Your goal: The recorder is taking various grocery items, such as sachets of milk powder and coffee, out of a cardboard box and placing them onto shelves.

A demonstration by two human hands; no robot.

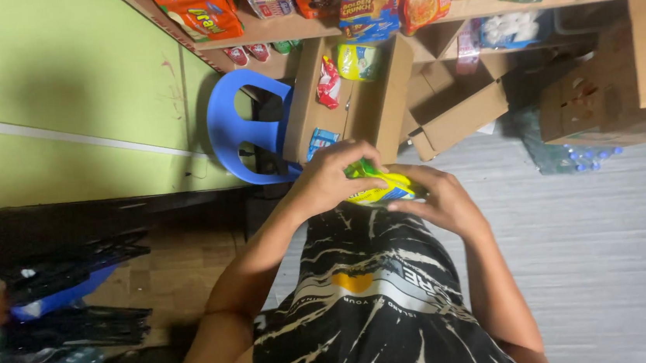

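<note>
I see one long brown wooden shelf (pixel 479 9) at the top, full of bright snack bags. Below it stands one tall open brown cardboard box (pixel 382 102) with three small packets inside: one red-and-white, one yellow-green, one blue. One blue plastic chair (pixel 237 130) stands beside it. My left hand (pixel 331 179) and right hand (pixel 437 199) both grip one shiny yellow-and-green snack packet (pixel 382 188), close to my belly.

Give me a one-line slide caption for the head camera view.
Both hands, left hand and right hand, grip a yellow snack packet above an open cardboard box beside a blue plastic chair.
</note>
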